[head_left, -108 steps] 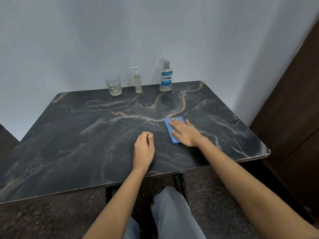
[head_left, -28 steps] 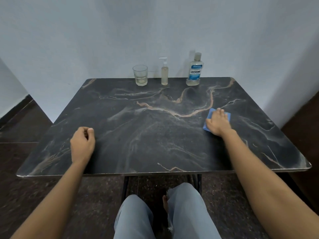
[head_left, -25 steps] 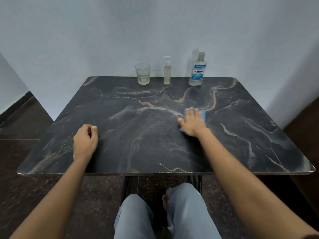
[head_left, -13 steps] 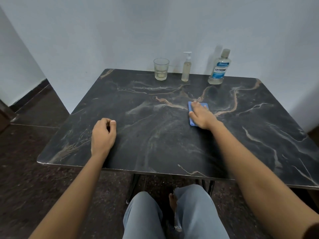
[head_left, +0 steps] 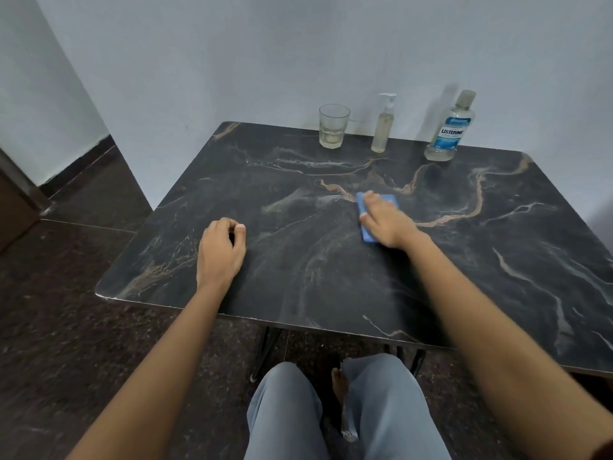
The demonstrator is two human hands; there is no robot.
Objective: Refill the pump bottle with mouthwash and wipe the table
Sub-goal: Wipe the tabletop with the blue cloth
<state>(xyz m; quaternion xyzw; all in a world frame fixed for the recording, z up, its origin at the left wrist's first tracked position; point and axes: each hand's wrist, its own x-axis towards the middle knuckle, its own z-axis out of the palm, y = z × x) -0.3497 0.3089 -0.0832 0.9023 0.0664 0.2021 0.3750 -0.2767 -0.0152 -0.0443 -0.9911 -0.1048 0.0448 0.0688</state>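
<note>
- R hand (head_left: 386,220) fingers (head_left: 372,203): straight, close together, pressed flat on the blue cloth (head_left: 388,198). Thumb lies along the cloth's left edge.
- Blue cloth: flat on the table (head_left: 298,277), mid-table, slightly right of centre. Mostly hidden under the palm; the far end and near-left corner show.
- L hand (head_left: 220,250) fingers: curled into a fist, thumb tip by the index, nothing held. It rests on the table near the front-left edge, well apart from the R hand.
- Pump bottle (head_left: 383,127): upright at the table's far edge by the wall (head_left: 298,54), pump head on, pale yellowish liquid inside.
- Listerine mouthwash bottle (head_left: 449,131): upright, to the right of the pump bottle, cap on, only a bit of liquid at the btm.
- Glass (head_left: 334,126): left of the pump bottle, upright, a little pale liquid in the btm.
- Knees (head_left: 331,410) in grey trousers below the table's front edge.
</note>
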